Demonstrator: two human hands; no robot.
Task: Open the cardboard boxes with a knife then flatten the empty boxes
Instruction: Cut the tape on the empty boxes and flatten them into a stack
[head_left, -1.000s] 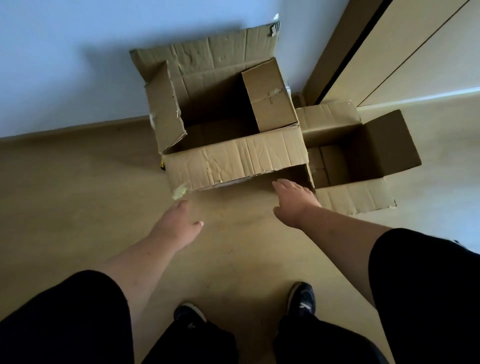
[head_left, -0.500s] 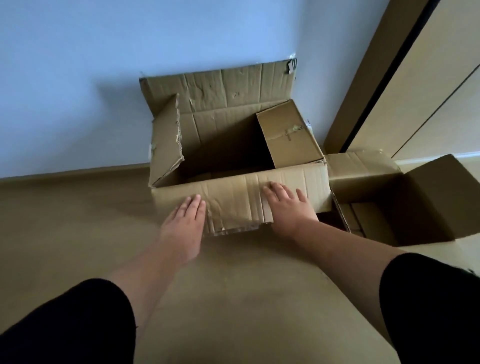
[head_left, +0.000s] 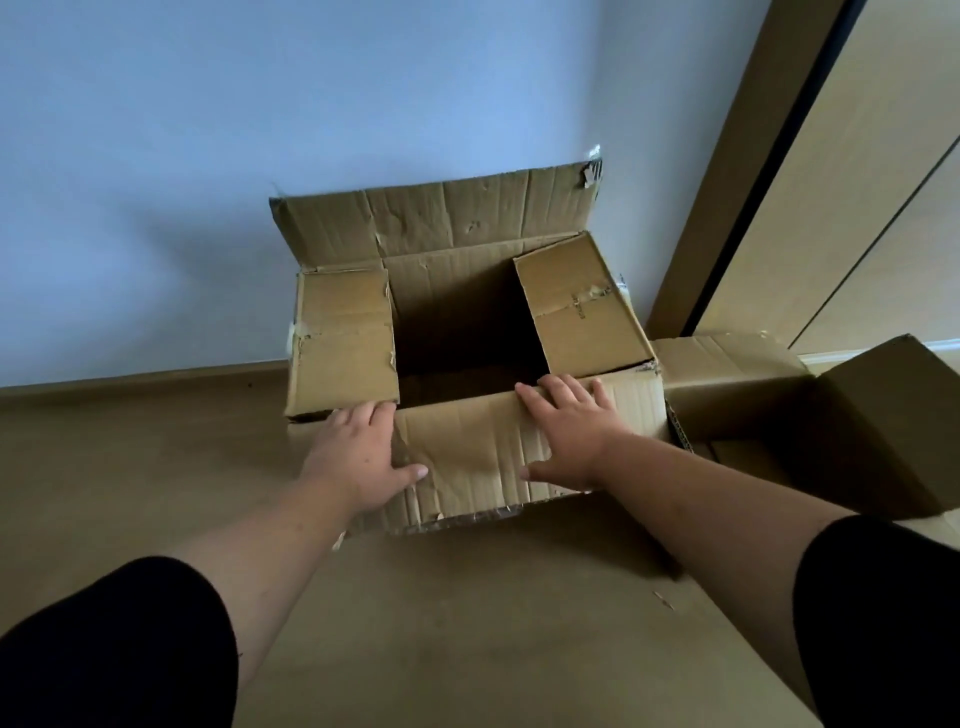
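Pressing creased corrugated flap (head_left: 467, 452), both hands flat.

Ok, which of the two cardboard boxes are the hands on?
The bigger box against the blue wall: left hand and right hand lie flat on its near flap. The smaller box by the door is untouched.

one head-worn view looks forward and down, close over an open cardboard box (head_left: 467, 332) against the wall (head_left: 260, 130).

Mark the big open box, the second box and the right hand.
big open box (head_left: 467, 457), head view, front flap.
second box (head_left: 883, 431), head view, near flap.
right hand (head_left: 569, 431), head view, back of hand.
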